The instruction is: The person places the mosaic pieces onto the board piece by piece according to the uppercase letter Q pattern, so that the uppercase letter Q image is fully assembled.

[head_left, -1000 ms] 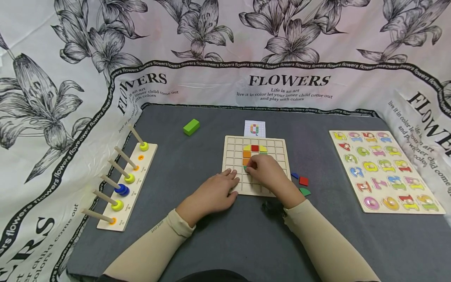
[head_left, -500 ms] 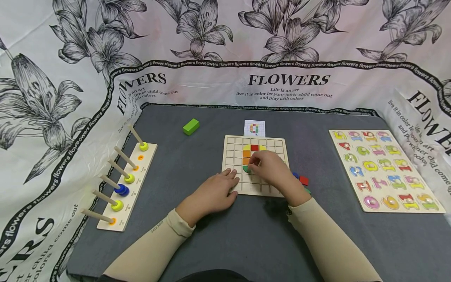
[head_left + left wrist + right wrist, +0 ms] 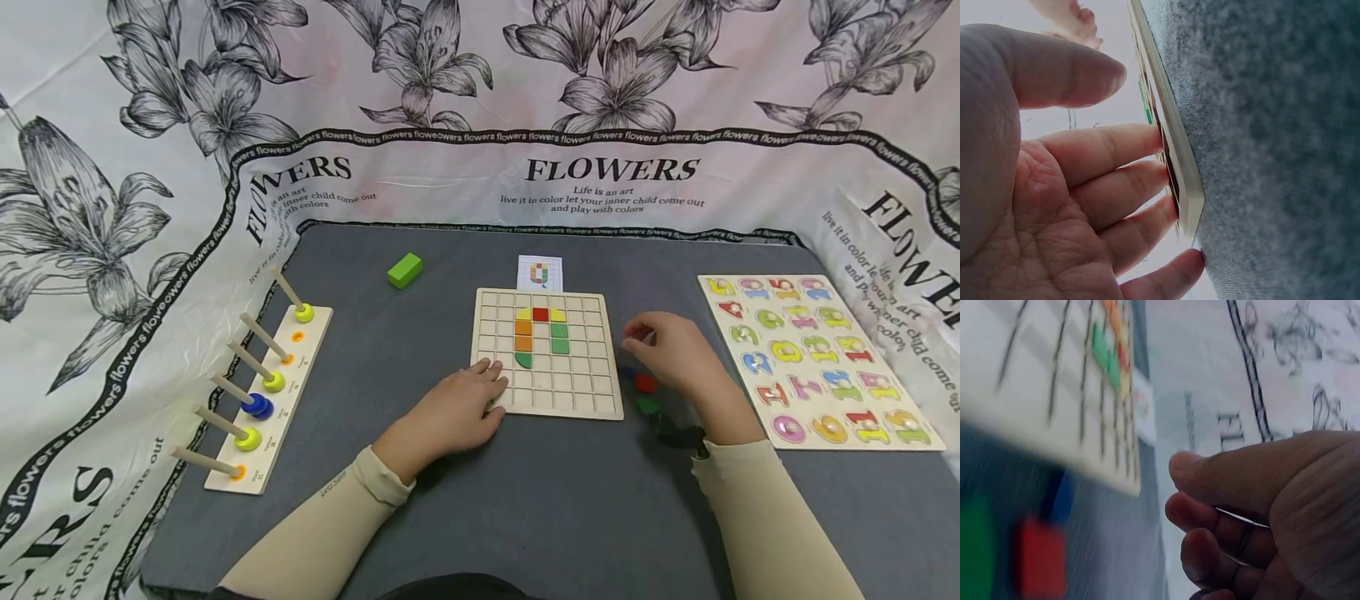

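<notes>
A wooden grid board (image 3: pixel 585 402) lies flat at the middle of the table. On it sit a red square (image 3: pixel 541 314), two orange squares (image 3: pixel 522 335), two green squares (image 3: pixel 559 337), yellow corner pieces (image 3: pixel 557 316) and a green rounded piece (image 3: pixel 522 360). My left hand (image 3: pixel 453 412) rests its straight fingertips on the board's left front edge. Right of the board, my right hand (image 3: pixel 675 358) hovers with loosely bent fingers and nothing visible between them. Below it lie a red square block (image 3: pixel 1041 559), a blue piece (image 3: pixel 1062 499) and a green piece (image 3: pixel 975 547), blurred in the right wrist view.
A pattern card (image 3: pixel 539 273) lies behind the board. At left stands a peg board (image 3: pixel 270 429) with coloured rings. A green block (image 3: pixel 405 271) lies at the back left. To the right is a number puzzle board (image 3: pixel 813 392). Floral cloth walls surround the grey table.
My right hand has let go of the green rounded piece on the board and moved right, off the board, over the loose pieces. My left hand has stayed in place.
</notes>
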Action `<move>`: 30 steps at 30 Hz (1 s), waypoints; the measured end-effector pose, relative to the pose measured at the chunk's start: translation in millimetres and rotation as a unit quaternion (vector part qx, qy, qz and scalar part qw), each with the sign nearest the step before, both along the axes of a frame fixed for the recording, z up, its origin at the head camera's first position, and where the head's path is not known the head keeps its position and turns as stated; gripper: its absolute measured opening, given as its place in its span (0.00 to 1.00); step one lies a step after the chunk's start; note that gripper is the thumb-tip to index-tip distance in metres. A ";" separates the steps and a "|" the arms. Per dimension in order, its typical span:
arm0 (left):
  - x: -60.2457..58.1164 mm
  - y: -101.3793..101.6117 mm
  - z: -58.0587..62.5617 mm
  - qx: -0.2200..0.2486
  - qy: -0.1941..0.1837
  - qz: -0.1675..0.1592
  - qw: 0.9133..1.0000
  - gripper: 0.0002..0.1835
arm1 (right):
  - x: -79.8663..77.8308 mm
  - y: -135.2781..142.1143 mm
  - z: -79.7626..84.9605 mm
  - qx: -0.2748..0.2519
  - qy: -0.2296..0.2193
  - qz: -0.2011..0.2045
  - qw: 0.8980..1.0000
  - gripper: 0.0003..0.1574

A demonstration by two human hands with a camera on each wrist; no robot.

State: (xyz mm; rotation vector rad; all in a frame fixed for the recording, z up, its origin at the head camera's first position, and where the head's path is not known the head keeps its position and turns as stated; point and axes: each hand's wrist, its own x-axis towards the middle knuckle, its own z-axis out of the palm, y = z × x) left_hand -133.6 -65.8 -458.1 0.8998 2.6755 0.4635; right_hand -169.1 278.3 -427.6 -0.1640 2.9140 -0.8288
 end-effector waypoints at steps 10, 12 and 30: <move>-0.1 -1.0 1.5 0.004 -0.005 0.002 1.000 0.29 | 17.8 38.6 -13.2 0.024 -0.077 0.038 0.996 0.23; -0.3 -0.9 1.4 0.004 -0.005 0.002 1.000 0.29 | 19.4 39.0 -13.7 0.023 -0.076 0.042 0.996 0.23; 1.1 -1.9 1.3 0.013 0.000 -0.003 1.000 0.29 | 23.7 26.9 -7.6 0.014 -0.046 0.047 0.998 0.07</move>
